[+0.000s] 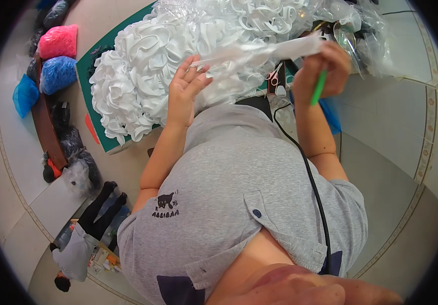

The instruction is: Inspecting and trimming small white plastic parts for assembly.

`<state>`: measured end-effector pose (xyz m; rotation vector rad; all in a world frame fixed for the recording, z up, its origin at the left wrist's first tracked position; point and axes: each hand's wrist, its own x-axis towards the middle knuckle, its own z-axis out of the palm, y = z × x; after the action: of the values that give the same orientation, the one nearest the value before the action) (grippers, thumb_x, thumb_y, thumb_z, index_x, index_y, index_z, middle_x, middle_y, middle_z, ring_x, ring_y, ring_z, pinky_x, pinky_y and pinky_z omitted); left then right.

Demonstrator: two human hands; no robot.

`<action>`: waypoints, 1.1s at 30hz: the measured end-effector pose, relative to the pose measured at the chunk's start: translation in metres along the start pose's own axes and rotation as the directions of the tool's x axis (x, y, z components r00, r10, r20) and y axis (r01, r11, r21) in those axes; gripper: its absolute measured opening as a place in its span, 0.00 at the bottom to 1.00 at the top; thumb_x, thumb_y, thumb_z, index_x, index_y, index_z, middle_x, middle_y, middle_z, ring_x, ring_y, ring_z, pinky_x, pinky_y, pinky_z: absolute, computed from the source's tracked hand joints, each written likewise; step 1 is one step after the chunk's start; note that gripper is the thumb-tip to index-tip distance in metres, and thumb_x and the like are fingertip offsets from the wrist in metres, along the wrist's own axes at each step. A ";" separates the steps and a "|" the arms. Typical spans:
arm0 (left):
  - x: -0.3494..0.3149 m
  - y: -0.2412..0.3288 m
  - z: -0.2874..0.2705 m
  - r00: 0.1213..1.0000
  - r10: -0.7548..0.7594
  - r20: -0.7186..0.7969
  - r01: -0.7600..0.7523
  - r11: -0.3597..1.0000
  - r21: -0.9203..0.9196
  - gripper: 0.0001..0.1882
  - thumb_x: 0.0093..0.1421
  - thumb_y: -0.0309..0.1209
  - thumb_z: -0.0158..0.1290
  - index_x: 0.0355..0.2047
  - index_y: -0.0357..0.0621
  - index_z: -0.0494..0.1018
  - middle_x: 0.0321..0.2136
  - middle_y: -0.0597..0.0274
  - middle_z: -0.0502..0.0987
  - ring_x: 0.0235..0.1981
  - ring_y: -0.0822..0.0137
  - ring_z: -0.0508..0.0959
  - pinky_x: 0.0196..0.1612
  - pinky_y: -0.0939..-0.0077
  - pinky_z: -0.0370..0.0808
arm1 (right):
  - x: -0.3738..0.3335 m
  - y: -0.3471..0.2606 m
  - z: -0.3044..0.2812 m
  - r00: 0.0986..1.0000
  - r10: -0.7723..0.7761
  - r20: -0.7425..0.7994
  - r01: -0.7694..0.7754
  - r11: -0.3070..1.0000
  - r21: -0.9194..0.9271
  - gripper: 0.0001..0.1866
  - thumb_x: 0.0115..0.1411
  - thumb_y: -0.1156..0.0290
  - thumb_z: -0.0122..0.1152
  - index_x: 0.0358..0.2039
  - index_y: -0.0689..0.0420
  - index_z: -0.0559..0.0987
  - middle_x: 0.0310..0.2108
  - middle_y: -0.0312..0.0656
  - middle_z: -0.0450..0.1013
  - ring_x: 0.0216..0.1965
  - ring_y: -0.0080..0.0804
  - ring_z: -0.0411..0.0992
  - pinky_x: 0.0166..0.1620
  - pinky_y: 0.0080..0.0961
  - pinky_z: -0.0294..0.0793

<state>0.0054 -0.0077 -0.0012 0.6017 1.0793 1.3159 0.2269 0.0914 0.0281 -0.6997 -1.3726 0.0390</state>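
**Clear bag stretched between two hands**

The left hand (186, 91), fingers spread, presses a clear bag (259, 53) against the white pile (142, 66) on the green table (89, 66). The right hand (323, 68) pinches the bag's far end and grips a green stick (319, 87). The film looks light, limp and slippery; it is probably best held by its edges. Pink (57, 40) and blue (57, 73) sacks sit far left.

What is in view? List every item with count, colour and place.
white looped pieces: large heap, white, on the green table
green table: one, upper left
clear plastic bags: several, top right
scissors: one pair, reddish handles, on table between the hands
filled bags: pink, two blue, far left
black cable: one, over grey shirt
other person: one, lower left
left hand: on clear film
right hand: holds green stick
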 end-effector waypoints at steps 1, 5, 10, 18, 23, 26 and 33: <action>0.004 -0.007 -0.009 0.999 0.009 -0.053 -0.008 1.000 0.019 0.34 0.55 0.19 0.52 0.60 0.32 0.52 0.57 0.52 0.62 0.57 0.57 0.66 0.54 0.69 0.68 | 0.004 0.016 0.001 0.988 0.087 -0.131 -0.068 0.987 0.144 0.09 0.51 0.82 0.56 0.34 0.61 0.71 0.34 0.44 0.71 0.32 0.27 0.70 0.35 0.20 0.73; 0.012 -0.044 -0.044 0.978 0.129 -0.165 -0.091 0.971 0.223 0.35 0.53 0.16 0.52 0.61 0.32 0.51 0.59 0.51 0.61 0.59 0.55 0.64 0.53 0.70 0.69 | 0.031 0.054 0.009 0.866 0.486 -0.117 -0.440 0.852 0.283 0.08 0.53 0.78 0.58 0.35 0.62 0.73 0.26 0.37 0.72 0.31 0.24 0.71 0.38 0.19 0.71; 0.027 -0.081 -0.091 0.927 0.119 -0.356 -0.002 0.950 0.312 0.37 0.51 0.15 0.52 0.61 0.36 0.52 0.58 0.50 0.62 0.59 0.58 0.64 0.55 0.73 0.66 | 0.039 0.159 0.031 0.822 0.562 -0.093 -0.570 0.811 -0.131 0.06 0.54 0.73 0.57 0.32 0.59 0.74 0.23 0.39 0.73 0.23 0.27 0.71 0.26 0.23 0.69; 0.034 -0.115 -0.101 0.889 0.011 0.457 -0.457 0.068 0.887 0.44 0.42 0.24 0.60 0.61 0.57 0.58 0.62 0.49 0.53 0.57 0.48 0.60 0.60 0.61 0.54 | -0.016 0.286 0.007 0.891 0.381 0.245 -0.187 0.802 -0.567 0.11 0.51 0.67 0.62 0.31 0.60 0.76 0.27 0.50 0.75 0.32 0.47 0.75 0.35 0.36 0.72; 0.040 -0.119 -0.111 0.879 0.023 0.476 -0.476 0.022 0.879 0.43 0.41 0.28 0.60 0.61 0.65 0.59 0.66 0.51 0.45 0.61 0.50 0.54 0.62 0.59 0.50 | -0.014 0.270 0.006 0.877 0.407 0.256 -0.182 0.774 -0.607 0.10 0.52 0.68 0.62 0.33 0.60 0.76 0.27 0.51 0.75 0.33 0.47 0.75 0.35 0.36 0.72; 0.042 -0.129 -0.126 0.800 0.057 0.597 -0.564 -0.267 0.781 0.38 0.46 0.21 0.54 0.59 0.64 0.63 0.64 0.51 0.51 0.59 0.51 0.59 0.58 0.62 0.55 | -0.010 0.246 0.004 0.840 0.457 0.293 -0.224 0.783 -0.581 0.10 0.52 0.69 0.61 0.34 0.59 0.76 0.29 0.51 0.75 0.33 0.48 0.75 0.36 0.36 0.72; 0.047 -0.136 -0.127 0.698 0.229 0.678 -0.686 -0.055 0.725 0.18 0.53 0.26 0.55 0.46 0.49 0.74 0.50 0.56 0.73 0.49 0.60 0.71 0.52 0.66 0.64 | -0.009 0.179 0.004 0.799 0.455 0.393 -0.176 0.803 -0.570 0.09 0.55 0.70 0.59 0.35 0.58 0.76 0.29 0.49 0.74 0.31 0.42 0.75 0.34 0.33 0.72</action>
<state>-0.0483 -0.0179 -0.1857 2.4220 1.3836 0.7164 0.2863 0.2323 -0.0648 -1.4624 -1.7831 0.1557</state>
